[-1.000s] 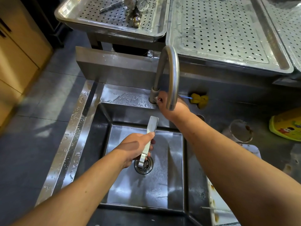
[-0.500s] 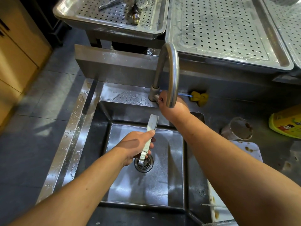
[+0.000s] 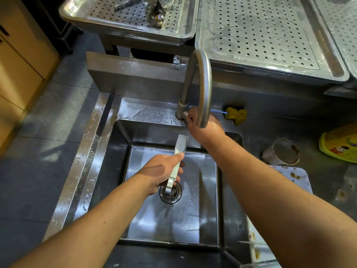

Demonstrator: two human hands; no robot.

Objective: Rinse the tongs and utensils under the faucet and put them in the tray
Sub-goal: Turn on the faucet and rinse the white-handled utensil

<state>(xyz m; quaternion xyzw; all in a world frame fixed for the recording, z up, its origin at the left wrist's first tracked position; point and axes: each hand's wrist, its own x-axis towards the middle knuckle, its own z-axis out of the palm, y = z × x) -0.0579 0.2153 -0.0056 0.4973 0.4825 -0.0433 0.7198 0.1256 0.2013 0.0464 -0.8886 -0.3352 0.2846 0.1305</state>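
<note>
Steel tongs (image 3: 181, 146) still clamped in left hand (image 3: 160, 171) grip over drain (image 3: 173, 197); right hand (image 3: 204, 130) grip still closed on faucet (image 3: 202, 84).

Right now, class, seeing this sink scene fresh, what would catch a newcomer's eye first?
Two bare arms meet in the middle: the left hand grips steel tongs over the sink, while the right hand grips the base of the tall curved faucet behind it. Next come the perforated trays along the top: the big tray at the right, and the left tray with utensils in it.
</note>
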